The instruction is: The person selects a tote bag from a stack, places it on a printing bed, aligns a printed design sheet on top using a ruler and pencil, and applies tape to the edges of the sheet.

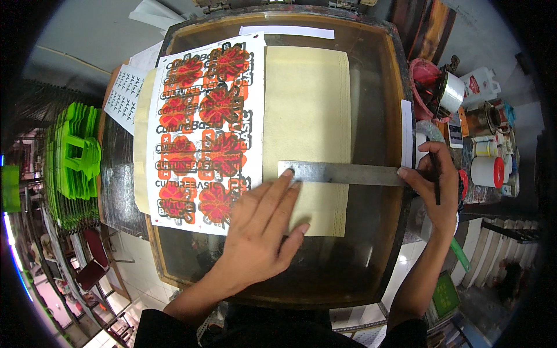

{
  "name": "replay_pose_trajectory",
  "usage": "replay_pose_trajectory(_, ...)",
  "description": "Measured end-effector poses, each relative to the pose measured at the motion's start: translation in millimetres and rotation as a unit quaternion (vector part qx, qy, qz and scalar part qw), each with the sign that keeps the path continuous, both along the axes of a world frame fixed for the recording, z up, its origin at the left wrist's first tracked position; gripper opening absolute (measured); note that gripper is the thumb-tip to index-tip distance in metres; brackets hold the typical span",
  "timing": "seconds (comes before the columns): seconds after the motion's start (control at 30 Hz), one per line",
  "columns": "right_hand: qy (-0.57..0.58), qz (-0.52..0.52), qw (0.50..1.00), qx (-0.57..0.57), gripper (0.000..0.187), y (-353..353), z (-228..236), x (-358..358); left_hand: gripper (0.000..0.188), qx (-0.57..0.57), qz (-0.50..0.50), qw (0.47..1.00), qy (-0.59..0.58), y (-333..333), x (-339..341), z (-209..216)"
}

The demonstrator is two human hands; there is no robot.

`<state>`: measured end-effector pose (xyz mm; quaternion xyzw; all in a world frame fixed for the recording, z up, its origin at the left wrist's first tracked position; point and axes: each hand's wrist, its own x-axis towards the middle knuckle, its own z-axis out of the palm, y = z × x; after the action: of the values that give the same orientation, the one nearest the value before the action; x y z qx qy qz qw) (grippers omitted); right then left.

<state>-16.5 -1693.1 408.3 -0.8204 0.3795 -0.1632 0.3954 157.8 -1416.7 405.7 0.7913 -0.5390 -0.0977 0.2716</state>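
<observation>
A metal ruler lies crosswise over a cream paper sheet on a framed glass table. My left hand rests with its fingers stretched out, the fingertips pressing the ruler's left end. At the other end, my right hand has its thumb against the ruler's tip, and its fingers are curled around a thin black stick like a pen. Left of the cream sheet lies a white sheet printed with red flowers and black lettering; its lower right corner is behind my left hand.
White paper strips lie along the table's back and right edges. To the right stand a pink basin, a white tub with a red lid and a phone. Bright green racks rise on the left, beside a patterned sheet.
</observation>
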Motion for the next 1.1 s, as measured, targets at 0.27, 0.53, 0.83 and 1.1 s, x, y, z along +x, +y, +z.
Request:
replay_pose_trajectory(0.27,0.009,0.001,0.998,-0.055,0.049,0,-7,2,0.078,0.075,0.0,0.996,-0.057,-11,-9,-6)
replay_pose_trajectory(0.53,0.052,-0.01,0.997,-0.059,0.056,1,-7,0,0.08,0.124,0.008,0.989,-0.085,-15,-13,-10)
replay_pose_trajectory(0.83,0.058,-0.049,0.994,-0.08,0.07,14,-12,2,0.08,0.137,0.015,0.985,-0.102,-16,-15,-11)
replay_pose_trajectory(1.1,0.061,-0.044,0.994,-0.077,0.075,11,-13,1,0.076,0.166,0.001,0.979,-0.119,-16,-15,-8)
